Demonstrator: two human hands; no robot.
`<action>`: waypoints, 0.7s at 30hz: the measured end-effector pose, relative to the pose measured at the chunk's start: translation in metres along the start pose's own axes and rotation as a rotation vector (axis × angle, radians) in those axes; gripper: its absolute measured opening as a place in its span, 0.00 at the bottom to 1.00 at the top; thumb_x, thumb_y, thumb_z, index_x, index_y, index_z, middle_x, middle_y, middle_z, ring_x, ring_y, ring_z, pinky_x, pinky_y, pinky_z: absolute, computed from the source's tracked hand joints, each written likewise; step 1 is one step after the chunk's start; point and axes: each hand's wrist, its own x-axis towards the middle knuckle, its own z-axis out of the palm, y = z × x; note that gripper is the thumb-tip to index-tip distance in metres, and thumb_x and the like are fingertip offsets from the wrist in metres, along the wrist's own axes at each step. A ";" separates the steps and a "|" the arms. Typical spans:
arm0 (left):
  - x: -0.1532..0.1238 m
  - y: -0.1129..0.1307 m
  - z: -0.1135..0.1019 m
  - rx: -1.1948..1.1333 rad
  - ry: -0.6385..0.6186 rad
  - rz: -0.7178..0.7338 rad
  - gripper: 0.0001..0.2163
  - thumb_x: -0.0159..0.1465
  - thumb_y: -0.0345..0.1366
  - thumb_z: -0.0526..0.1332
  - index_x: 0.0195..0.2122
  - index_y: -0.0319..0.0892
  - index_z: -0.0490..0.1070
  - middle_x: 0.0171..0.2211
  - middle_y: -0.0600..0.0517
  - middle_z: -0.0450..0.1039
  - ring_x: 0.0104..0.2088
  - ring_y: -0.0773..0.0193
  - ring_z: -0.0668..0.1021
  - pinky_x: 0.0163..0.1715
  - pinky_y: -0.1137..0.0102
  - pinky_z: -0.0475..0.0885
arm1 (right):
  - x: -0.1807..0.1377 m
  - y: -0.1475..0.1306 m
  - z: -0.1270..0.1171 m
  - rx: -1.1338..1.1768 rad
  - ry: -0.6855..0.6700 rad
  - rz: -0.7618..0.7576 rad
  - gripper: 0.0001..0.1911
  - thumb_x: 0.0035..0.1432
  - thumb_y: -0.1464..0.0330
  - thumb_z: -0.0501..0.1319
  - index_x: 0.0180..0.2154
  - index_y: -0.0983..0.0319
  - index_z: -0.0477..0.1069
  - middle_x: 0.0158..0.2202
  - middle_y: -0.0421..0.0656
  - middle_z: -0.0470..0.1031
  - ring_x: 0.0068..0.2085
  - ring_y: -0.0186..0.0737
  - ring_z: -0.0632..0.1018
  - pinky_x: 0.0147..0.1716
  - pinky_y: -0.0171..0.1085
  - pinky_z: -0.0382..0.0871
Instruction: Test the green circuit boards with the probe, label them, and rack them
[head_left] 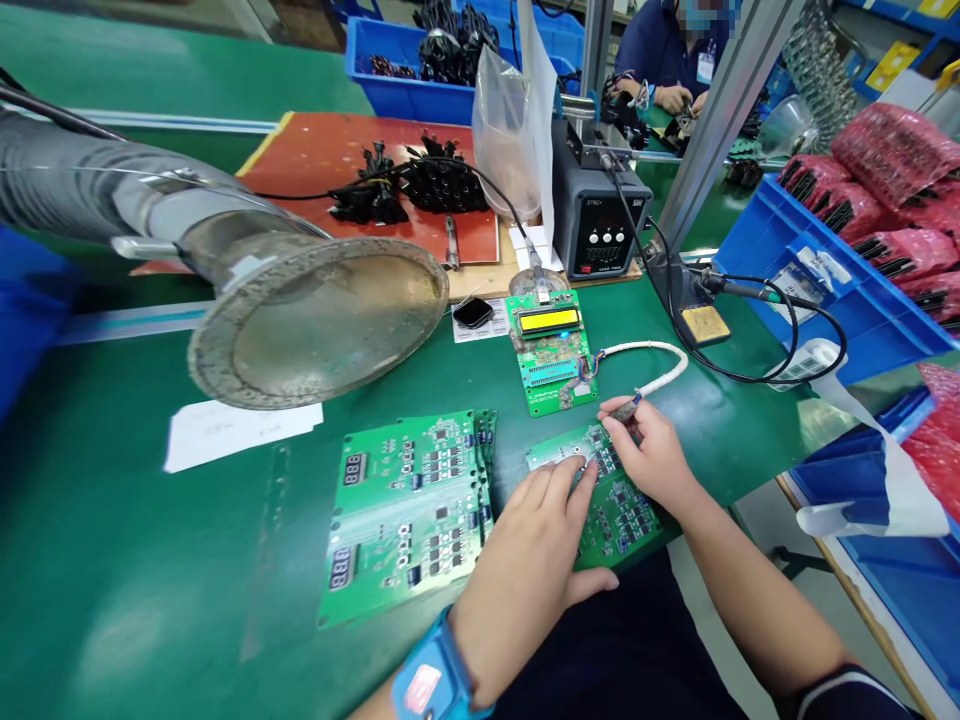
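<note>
My left hand [540, 530] lies with its fingers stretched out over a green circuit board [619, 525], fingertips resting on its upper part. The fingers of my right hand [652, 450] pinch the connector [625, 410] at the end of a white-sleeved cable [667, 350], right at the board's upper edge. Whether the connector touches the board's contacts cannot be made out. That cable leads to a small programmer board [536, 402] with a lit yellow display [550, 319]. Left of my hands lies a stack of similar circuit boards [390, 505] with three-digit displays.
A fume-extractor hood [322, 330] hangs over the left of the green bench. Behind stand a soldering station [600, 215], a black smartwatch [474, 313] and black cable bundles [442, 180]. A blue bin [840, 270] of pink-wrapped parts sits right. A co-worker [660, 60] works opposite.
</note>
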 end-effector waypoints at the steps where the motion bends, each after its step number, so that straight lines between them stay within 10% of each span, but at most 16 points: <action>1: -0.002 -0.001 0.003 -0.021 0.023 0.001 0.46 0.39 0.50 0.74 0.57 0.34 0.61 0.53 0.36 0.68 0.51 0.43 0.73 0.52 0.52 0.69 | 0.000 0.000 0.000 0.000 0.002 -0.001 0.07 0.60 0.69 0.56 0.41 0.61 0.68 0.37 0.45 0.76 0.39 0.39 0.78 0.37 0.37 0.72; 11: -0.011 0.013 0.002 -0.165 0.027 -0.007 0.19 0.51 0.36 0.72 0.44 0.55 0.74 0.61 0.44 0.59 0.59 0.38 0.65 0.54 0.44 0.65 | 0.000 0.000 0.000 0.000 0.002 0.008 0.07 0.60 0.69 0.56 0.40 0.61 0.69 0.37 0.45 0.76 0.38 0.39 0.78 0.36 0.37 0.72; 21: -0.013 0.011 0.006 -0.223 0.036 -0.016 0.12 0.55 0.37 0.69 0.41 0.56 0.77 0.60 0.45 0.61 0.60 0.39 0.64 0.55 0.43 0.63 | 0.000 0.000 0.000 0.006 0.000 0.008 0.07 0.60 0.70 0.56 0.40 0.61 0.69 0.37 0.45 0.76 0.39 0.40 0.78 0.35 0.37 0.72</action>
